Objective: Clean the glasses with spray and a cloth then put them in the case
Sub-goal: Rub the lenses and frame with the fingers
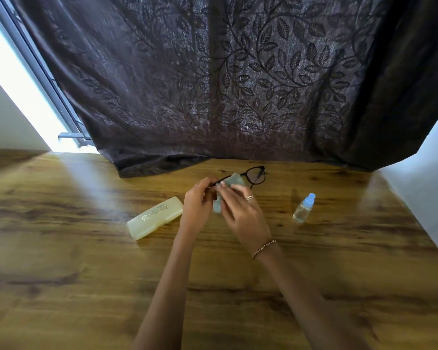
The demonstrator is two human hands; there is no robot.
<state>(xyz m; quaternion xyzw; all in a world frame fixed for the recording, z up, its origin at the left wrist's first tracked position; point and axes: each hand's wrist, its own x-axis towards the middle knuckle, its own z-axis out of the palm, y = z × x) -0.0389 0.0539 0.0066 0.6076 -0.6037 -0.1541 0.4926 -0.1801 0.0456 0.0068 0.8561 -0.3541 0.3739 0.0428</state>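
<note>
Black-framed glasses [256, 174] are held above the wooden table [86, 261]. My left hand [197, 205] grips their left end. My right hand [240, 210] presses a pale grey-green cloth [234, 180] around the left lens, which the cloth hides. The right lens sticks out bare to the right. A pale yellow glasses case [155, 218], closed, lies on the table left of my hands. A small clear spray bottle [304, 207] with a light blue cap stands to the right.
A dark leaf-patterned curtain [238, 84] hangs behind the table and rests on its far edge. A bright window strip [15, 79] is at the left, a white wall [427, 178] at the right.
</note>
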